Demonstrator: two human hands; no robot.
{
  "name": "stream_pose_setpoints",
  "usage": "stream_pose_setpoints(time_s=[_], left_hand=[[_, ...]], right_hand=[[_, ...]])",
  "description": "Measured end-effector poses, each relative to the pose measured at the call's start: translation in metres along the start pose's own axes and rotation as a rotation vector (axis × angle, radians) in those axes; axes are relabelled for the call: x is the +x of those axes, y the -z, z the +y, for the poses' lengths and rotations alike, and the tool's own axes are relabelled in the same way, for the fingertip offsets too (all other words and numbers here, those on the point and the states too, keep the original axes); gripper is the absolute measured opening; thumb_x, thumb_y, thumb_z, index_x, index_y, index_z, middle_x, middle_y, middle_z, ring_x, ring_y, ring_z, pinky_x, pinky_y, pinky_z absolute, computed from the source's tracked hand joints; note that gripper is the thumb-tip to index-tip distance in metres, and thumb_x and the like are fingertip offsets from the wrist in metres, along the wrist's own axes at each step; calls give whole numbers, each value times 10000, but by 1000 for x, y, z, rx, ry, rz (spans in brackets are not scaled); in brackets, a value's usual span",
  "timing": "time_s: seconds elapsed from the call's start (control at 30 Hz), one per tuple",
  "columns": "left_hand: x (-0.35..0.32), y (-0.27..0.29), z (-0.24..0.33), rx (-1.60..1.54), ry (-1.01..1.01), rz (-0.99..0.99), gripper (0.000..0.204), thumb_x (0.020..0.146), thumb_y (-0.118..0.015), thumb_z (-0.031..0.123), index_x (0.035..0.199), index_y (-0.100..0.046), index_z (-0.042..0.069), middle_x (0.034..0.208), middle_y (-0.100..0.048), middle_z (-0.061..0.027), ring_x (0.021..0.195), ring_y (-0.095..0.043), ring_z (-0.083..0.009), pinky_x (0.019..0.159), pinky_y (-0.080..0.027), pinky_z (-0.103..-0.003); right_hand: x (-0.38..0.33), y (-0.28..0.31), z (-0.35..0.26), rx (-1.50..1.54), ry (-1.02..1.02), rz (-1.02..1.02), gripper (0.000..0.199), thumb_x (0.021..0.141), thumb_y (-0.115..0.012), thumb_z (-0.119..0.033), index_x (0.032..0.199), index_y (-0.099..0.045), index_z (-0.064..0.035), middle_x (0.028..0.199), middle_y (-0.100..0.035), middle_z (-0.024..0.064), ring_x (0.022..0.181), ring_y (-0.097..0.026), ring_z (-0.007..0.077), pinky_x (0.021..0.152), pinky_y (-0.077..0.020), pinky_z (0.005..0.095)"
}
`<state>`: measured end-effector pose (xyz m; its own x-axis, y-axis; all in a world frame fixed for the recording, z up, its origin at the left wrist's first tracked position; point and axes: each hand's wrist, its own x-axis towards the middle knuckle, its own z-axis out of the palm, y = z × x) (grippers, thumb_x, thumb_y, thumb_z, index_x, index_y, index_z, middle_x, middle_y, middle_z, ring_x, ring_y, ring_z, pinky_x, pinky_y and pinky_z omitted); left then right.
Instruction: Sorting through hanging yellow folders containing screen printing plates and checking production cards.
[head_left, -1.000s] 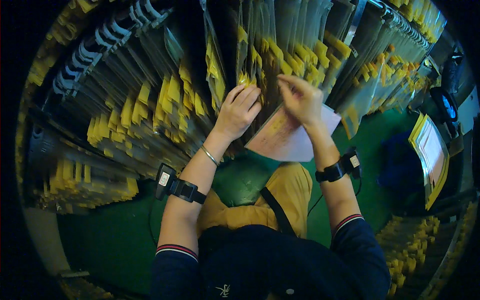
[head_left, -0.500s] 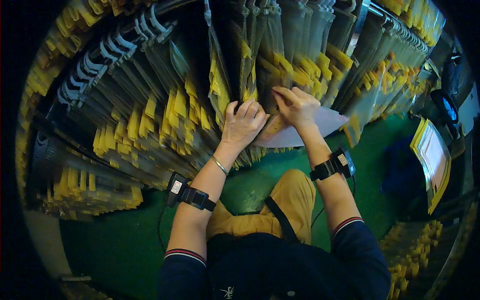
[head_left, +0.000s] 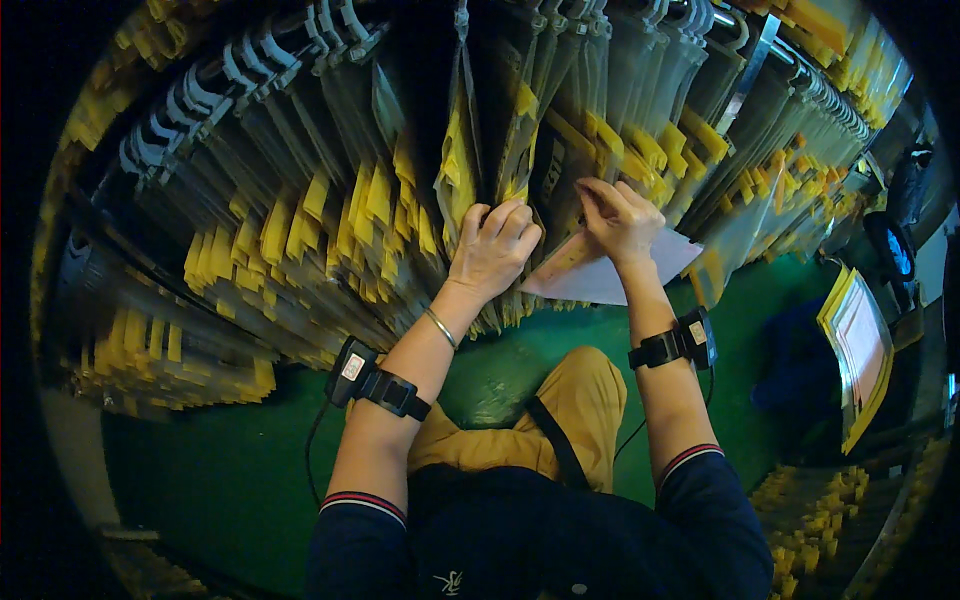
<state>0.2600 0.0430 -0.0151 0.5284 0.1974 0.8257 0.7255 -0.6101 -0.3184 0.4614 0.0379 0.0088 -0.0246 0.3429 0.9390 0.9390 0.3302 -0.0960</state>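
My left hand (head_left: 495, 245) is closed, its fingers curled over the lower part of a hanging clear plastic sleeve (head_left: 520, 140) with yellow paper in it. To its right, my right hand (head_left: 625, 222) is closed, thumb and forefinger pinched together beside a dark sleeve panel. What sits in that pinch is too small to make out. A pale pinkish-white sheet (head_left: 595, 272) slants below and behind my right hand and wrist; whether my lower fingers grip it is hidden. Just left of my left hand hangs another clear sleeve with yellow contents (head_left: 457, 165).
Rows of sleeves with yellow papers (head_left: 365, 215) hang from hooks on a rail (head_left: 230, 75); more hang at right (head_left: 770, 190). A stack of sheets with yellow edges (head_left: 858, 345) is at far right. Green floor (head_left: 690, 400) lies below my knees.
The rack has shifted slightly right in view, and my right hand with it. More of the dark panel shows between my hands. Both hands keep their closed shapes.
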Motion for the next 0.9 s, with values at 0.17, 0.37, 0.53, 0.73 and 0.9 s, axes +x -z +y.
stream_pose_setpoints(time_s=[0.17,0.37,0.53,0.73,0.9], left_hand=[[-2,-1,0,47,-22,-27,228,734,-609,150,951,-645,207,1018,-478,1,1086,-438,-164,864,-362,-369],[5,-1,11,81,-35,-65,433,801,-545,167,1221,-539,270,1031,-450,-10,1112,-398,-152,882,-342,-375],[8,-4,16,190,-9,-98,398,768,-583,164,1162,-608,217,1021,-445,6,1111,-390,-139,910,-277,-361],[18,7,12,382,-131,-71,309,761,-609,215,1053,-645,122,1369,-411,13,1257,-328,-125,1019,-202,-402],[43,22,8,468,-407,-210,266,768,-597,212,1000,-648,92,1487,-306,-10,1256,-367,-151,1030,-216,-412]], right_hand=[[-3,0,-1,32,76,-38,351,665,-779,-287,1001,-691,-237,578,-482,-5,466,-519,171,442,-416,301],[-6,6,0,129,-5,-51,700,667,-784,-309,1308,-510,-239,626,-527,-6,482,-534,158,459,-433,296],[-8,5,-1,118,-29,-80,725,670,-778,-318,1330,-485,-256,618,-504,-4,487,-538,166,459,-437,306],[-10,8,2,30,-10,-90,620,697,-746,-359,1278,-530,-342,697,-492,-2,502,-538,187,463,-443,318],[-14,2,14,12,54,-99,493,719,-729,-374,1194,-599,-362,701,-482,-5,495,-526,183,454,-435,315]])
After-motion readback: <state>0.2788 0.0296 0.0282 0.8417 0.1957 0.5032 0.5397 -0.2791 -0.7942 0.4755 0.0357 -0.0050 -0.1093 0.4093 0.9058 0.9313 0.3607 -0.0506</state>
